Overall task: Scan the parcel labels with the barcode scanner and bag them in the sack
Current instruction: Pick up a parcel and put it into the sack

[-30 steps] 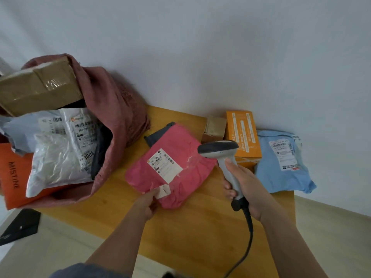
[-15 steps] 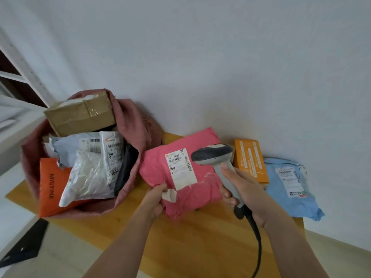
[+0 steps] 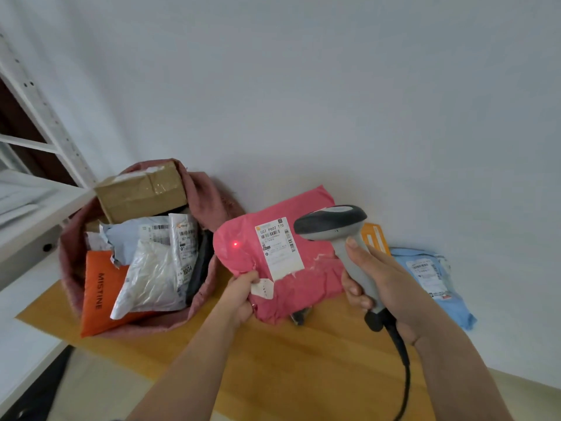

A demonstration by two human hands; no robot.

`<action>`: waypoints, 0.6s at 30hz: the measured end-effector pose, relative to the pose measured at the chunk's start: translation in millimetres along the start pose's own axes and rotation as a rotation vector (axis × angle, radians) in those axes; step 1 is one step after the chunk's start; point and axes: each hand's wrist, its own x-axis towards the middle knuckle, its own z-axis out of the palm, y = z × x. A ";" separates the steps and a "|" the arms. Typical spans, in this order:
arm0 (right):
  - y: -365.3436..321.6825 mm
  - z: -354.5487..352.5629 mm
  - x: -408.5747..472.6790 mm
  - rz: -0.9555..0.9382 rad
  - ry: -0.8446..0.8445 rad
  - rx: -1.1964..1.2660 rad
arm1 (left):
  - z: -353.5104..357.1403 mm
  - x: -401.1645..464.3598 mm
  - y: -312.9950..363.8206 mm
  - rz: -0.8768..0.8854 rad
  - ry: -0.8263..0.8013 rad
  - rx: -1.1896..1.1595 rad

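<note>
A: Change noted: the pink parcel (image 3: 282, 262) is now tipped upright off the table (image 3: 303, 360); a second ago it lay flat. A red laser dot (image 3: 235, 244) shows on the plastic, left of the white label (image 3: 277, 247), which it has not reached.

B: So the scan is likely not registered yet. Hands?

A: Left hand (image 3: 243, 294) pinches the parcel's lower left corner, thumb on the front by a small torn paper tab. Right hand (image 3: 382, 287) is wrapped round the grey handle of the barcode scanner (image 3: 337, 238), thumb lying up the front of the neck.

B: Materials?

A: Parcel is a soft, crinkled poly mailer, glossy creases, floppy. Scanner is hard plastic, dark rounded head, black cable trailing down. The sack (image 3: 209, 202) is dull rose cloth, slumped open to the left of the parcel, holding a taped cardboard box, a white poly bag and an orange packet.

B: Remaining?

A: An orange box (image 3: 375, 238) and a blue mailer (image 3: 431, 281) wait by the wall, to the right.
</note>
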 end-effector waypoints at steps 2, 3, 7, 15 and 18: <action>-2.9 2.7 -9.1 -0.024 0.003 -0.013 | 0.1 -5.7 0.4 0.001 -0.016 -0.010; -3.9 4.1 -13.8 -0.033 0.006 -0.017 | 0.2 -8.5 0.4 -0.001 -0.021 -0.008; -6.9 8.9 -32.2 -0.039 0.035 -0.034 | 0.1 -17.6 2.2 -0.002 -0.040 0.002; -5.1 10.9 -56.9 -0.026 0.051 -0.030 | 1.5 -36.7 -2.0 0.011 -0.063 -0.019; -0.2 10.7 -60.3 -0.027 0.017 -0.023 | -5.1 -48.8 -3.4 0.024 -0.041 -0.026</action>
